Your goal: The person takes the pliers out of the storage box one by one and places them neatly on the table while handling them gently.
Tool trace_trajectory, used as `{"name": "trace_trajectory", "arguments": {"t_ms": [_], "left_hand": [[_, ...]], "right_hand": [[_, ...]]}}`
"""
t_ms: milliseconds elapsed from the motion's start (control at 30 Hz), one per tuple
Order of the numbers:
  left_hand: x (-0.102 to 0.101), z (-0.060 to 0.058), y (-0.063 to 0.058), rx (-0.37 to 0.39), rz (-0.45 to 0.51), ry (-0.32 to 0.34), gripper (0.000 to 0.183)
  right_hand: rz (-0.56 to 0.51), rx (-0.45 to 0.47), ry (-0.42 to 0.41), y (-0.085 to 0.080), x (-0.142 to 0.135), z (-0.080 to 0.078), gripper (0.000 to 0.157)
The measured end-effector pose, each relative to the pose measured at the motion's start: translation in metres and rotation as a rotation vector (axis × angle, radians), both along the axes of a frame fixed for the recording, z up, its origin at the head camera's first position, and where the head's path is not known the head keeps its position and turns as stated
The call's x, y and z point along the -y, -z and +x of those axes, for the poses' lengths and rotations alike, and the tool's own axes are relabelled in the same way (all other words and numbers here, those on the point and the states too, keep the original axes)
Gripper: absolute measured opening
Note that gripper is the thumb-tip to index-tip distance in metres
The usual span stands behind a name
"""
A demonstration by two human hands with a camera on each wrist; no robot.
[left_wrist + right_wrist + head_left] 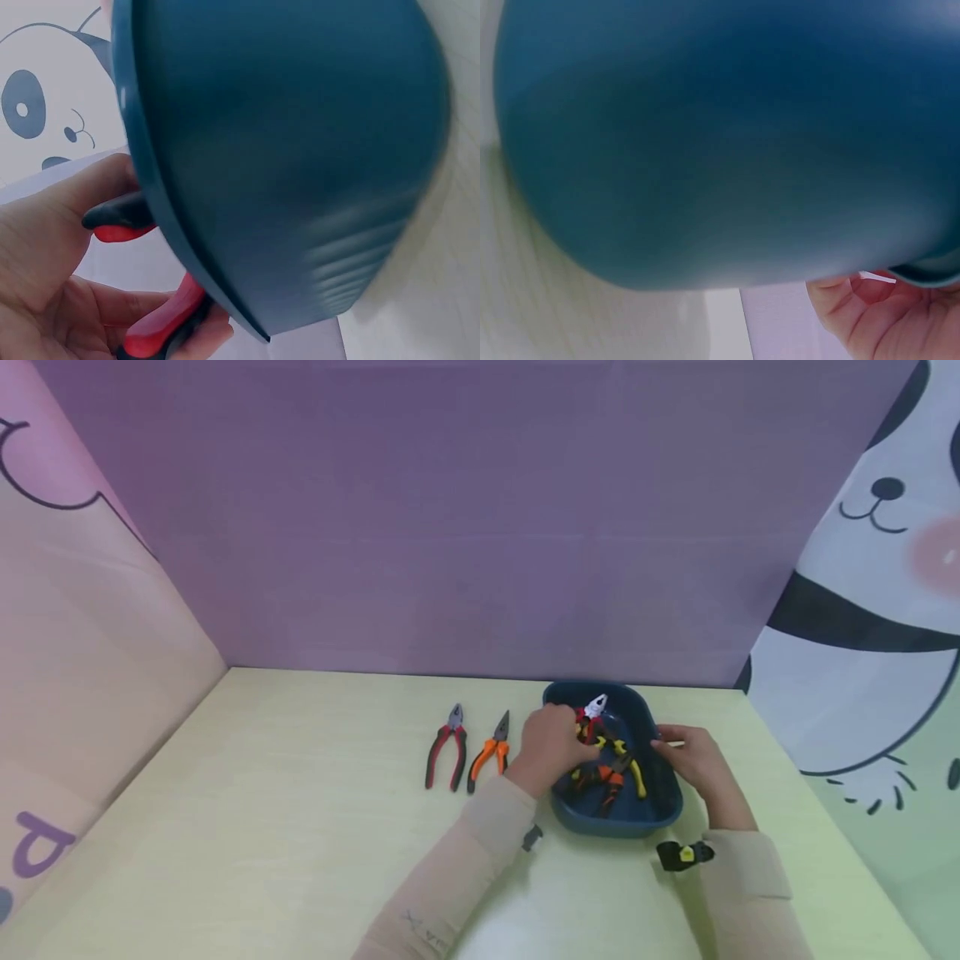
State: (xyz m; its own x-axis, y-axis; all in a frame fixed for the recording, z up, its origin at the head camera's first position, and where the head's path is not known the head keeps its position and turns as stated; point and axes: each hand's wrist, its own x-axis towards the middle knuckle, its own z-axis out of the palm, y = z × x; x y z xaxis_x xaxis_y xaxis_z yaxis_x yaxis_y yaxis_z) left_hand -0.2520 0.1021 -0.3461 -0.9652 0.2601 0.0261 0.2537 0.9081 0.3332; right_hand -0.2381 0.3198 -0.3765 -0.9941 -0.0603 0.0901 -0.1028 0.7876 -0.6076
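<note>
My left hand (551, 743) reaches over the near-left rim of a dark blue plastic basin (615, 828). In the left wrist view its thumb and fingers are around the red and black handles of a pair of pliers (161, 322); in the head view, silver pliers jaws show inside the basin beyond this hand. My right hand (697, 764) grips the basin's right rim, and in the right wrist view its curled fingers (885, 319) show below the rim. Inside the basin lie pliers with yellow handles (638, 778) and pliers with orange and black handles (611, 793).
Left of the basin, two pliers lie on the pale wooden table (300, 827): one with red and black handles (436, 756), one with orange and black handles (487, 752). A purple panel (480, 527) stands along the table's back edge, with printed panels at both sides.
</note>
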Motion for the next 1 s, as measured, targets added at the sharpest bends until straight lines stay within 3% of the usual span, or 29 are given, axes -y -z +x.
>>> {"name": "trace_trajectory", "arguments": {"t_ms": [300, 633, 800, 1000], "left_hand": [[0.011, -0.001, 0.004, -0.007, 0.044, -0.009, 0.043], [0.028, -0.005, 0.002, 0.017, -0.024, -0.074, 0.048], [0.041, -0.005, 0.001, 0.039, 0.034, -0.089, 0.046], [0.056, -0.005, 0.006, -0.021, 0.103, -0.078, 0.042]], "right_hand": [[-0.004, 0.020, 0.008, -0.001, 0.002, 0.001, 0.037], [0.009, 0.017, 0.000, -0.001, -0.001, 0.000, 0.038], [0.003, 0.008, -0.005, -0.001, -0.001, 0.001, 0.038], [0.004, 0.004, -0.003, -0.001, 0.000, 0.002, 0.037]]}}
